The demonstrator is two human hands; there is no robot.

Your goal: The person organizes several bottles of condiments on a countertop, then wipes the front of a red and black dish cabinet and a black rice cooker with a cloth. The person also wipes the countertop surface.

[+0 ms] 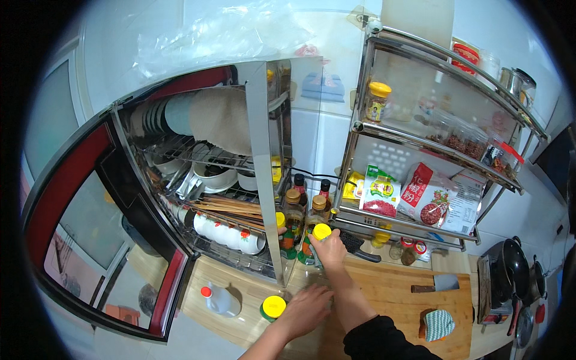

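Observation:
My right hand (pixel 330 249) grips a jar with a yellow lid (pixel 321 231), beside glass bottles (pixel 316 211) with gold and dark caps near the steel cabinet's side. The cabinet's mirror-like side reflects the jar and bottles. My left hand (pixel 310 308) rests low over the counter by the edge of the wooden cutting board (pixel 373 288), fingers spread, with nothing seen in it. Left of it stand another yellow-lidded jar (pixel 273 307) and a translucent plastic jug with a red cap (pixel 222 302).
The cabinet door (pixel 101 180) hangs open at left; inside are bowls, chopsticks (pixel 229 210) and cups (pixel 227 234). A cleaver (pixel 436 284) and folded cloth (pixel 438 325) lie on the board. A black-bladed knife (pixel 357 246) lies behind it. A metal rack (pixel 418 130) holds spice packets; a wok (pixel 513 267) stands right.

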